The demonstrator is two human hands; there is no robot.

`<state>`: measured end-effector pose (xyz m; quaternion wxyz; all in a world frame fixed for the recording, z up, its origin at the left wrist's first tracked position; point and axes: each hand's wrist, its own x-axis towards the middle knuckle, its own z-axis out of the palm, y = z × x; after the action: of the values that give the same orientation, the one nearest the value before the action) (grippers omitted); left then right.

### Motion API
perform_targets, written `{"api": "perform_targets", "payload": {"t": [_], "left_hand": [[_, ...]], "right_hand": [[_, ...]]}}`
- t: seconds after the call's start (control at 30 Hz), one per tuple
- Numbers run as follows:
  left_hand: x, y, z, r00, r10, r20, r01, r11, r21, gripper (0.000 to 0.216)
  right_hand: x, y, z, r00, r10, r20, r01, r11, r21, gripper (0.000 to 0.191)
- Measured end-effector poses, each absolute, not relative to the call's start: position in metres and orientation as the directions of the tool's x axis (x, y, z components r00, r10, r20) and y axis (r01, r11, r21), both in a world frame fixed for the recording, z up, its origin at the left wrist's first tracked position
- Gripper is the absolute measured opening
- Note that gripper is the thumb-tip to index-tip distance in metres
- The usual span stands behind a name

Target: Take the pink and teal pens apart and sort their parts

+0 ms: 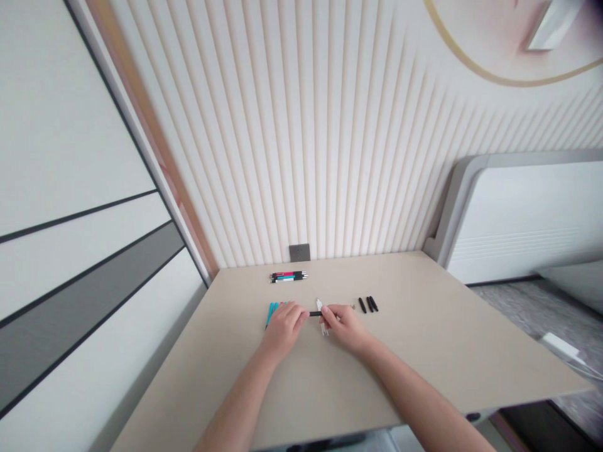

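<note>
Between my two hands is a slim black pen part (315,313), held level just above the table. My left hand (284,325) has its fingers closed on the left end. On the right end, my right hand (342,323) pinches with thumb and fingers. White pen refills (319,304) lie beneath and beside my right hand, which partly hides them. Several turquoise pen barrels (270,310) stick out from behind my left hand, mostly covered by it. To the right of my right hand lie 3 short black pen pieces (370,304), and a tiny part beside them is too small to make out.
Several finished-looking pens (288,277) in red, turquoise and black lie at the back of the beige table (438,339). Behind them a dark wall socket (299,252) sits in the ribbed wall. A white cabinet (70,157) borders the left, a bed (527,251) the right.
</note>
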<state>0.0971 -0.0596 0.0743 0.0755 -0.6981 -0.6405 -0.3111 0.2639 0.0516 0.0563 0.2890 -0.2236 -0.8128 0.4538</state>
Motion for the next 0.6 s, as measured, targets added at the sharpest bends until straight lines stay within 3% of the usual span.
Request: {"api": "perform_targets", "payload": {"t": [0.17, 0.4, 0.6], "left_hand": [[0.097, -0.058, 0.069, -0.024, 0.853, 0.522, 0.934, -0.167, 0.317, 0.037], [0.100, -0.056, 0.067, -0.086, 0.869, 0.488, 0.879, -0.164, 0.447, 0.034], [0.100, -0.054, 0.063, -0.124, 0.878, 0.462, 0.839, -0.156, 0.522, 0.035]], "right_hand": [[0.265, 0.049, 0.058, -0.776, 0.568, 0.275, 0.038, 0.477, -0.878, 0.053], [0.267, 0.054, 0.058, -0.751, 0.567, 0.338, 0.037, 0.547, -0.836, 0.045], [0.267, 0.056, 0.059, -0.725, 0.531, 0.439, 0.007, 0.643, -0.766, 0.022]]}}
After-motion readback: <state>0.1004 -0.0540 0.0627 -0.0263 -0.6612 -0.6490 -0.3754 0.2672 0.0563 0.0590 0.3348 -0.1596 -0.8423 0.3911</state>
